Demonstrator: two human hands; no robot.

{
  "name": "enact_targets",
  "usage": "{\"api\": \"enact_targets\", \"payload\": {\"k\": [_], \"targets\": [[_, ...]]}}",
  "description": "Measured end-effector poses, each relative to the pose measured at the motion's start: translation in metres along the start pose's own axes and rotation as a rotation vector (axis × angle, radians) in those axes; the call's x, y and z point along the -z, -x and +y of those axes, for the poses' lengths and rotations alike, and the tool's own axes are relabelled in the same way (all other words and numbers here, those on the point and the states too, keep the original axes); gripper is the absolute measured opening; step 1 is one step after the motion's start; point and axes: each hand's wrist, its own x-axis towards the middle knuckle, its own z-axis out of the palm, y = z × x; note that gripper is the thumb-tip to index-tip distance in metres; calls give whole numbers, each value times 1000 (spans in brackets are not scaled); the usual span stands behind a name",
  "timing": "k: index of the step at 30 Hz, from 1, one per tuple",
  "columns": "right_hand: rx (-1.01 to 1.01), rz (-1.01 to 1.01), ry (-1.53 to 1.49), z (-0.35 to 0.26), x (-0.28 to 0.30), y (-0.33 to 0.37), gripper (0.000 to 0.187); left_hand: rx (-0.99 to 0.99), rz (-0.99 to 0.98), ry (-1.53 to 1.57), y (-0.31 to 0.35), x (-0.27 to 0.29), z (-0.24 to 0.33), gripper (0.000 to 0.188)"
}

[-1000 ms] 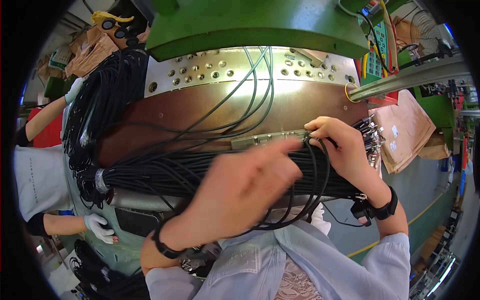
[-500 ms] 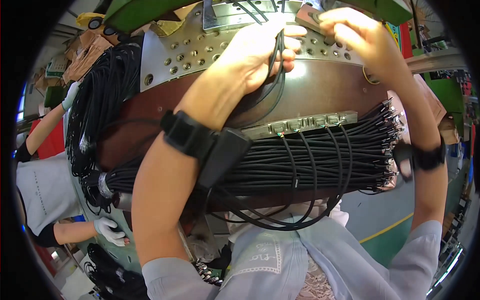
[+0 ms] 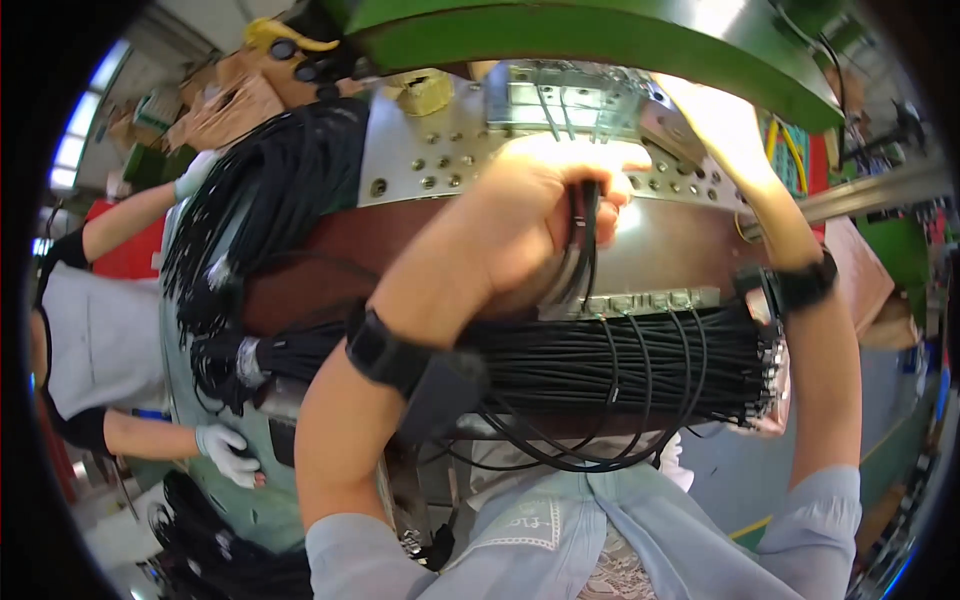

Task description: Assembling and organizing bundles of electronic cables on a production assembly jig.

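My left hand (image 3: pixel 570 180) is closed around several thin black cables (image 3: pixel 583 240), which hang below the fist. Their upper ends run on to a shiny metal mould block (image 3: pixel 560 100) beneath a green machine part. My right hand (image 3: pixel 708 110) reaches to the right side of that block; glare washes it out and its fingers are hidden. Nearer to me lies a metal strip (image 3: pixel 650 302) with several slots, and cables (image 3: pixel 647 370) loop from it toward my lap. Under these loops rests a thick bundle of black cables (image 3: pixel 545 360) with metal-tipped right ends.
The green machine part (image 3: pixel 600 45) overhangs the far side. A steel plate with holes (image 3: pixel 420 150) surrounds the block. At left hangs a large heap of black cables (image 3: pixel 280 185). A co-worker's gloved hand (image 3: pixel 230 455) rests on the green table. More cables (image 3: pixel 210 540) lie lower left.
The view has shifted, showing more of the green machine part and mould block. My left hand has closed more tightly on the cables. My right hand has moved forward to the block's right side.
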Motion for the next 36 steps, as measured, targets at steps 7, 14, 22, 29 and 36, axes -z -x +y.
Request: {"api": "enact_targets", "payload": {"k": [7,14,22,29,36], "targets": [[-779,-429,-1229,-51,52,-5,28,90,-125,198,79,0,-34,25],[-372,-284,-997,-64,70,33,20,-1245,678,-353,178,163,131,33],[-206,-405,-923,-99,120,74,25,-268,531,-988,129,145,76,45],[-245,-249,-1168,-82,101,16,18,-270,-217,-677,83,-1,-60,39],[-274,-12,-727,-4,-18,-5,25,48,105,68,-47,-13,19,34]]}}
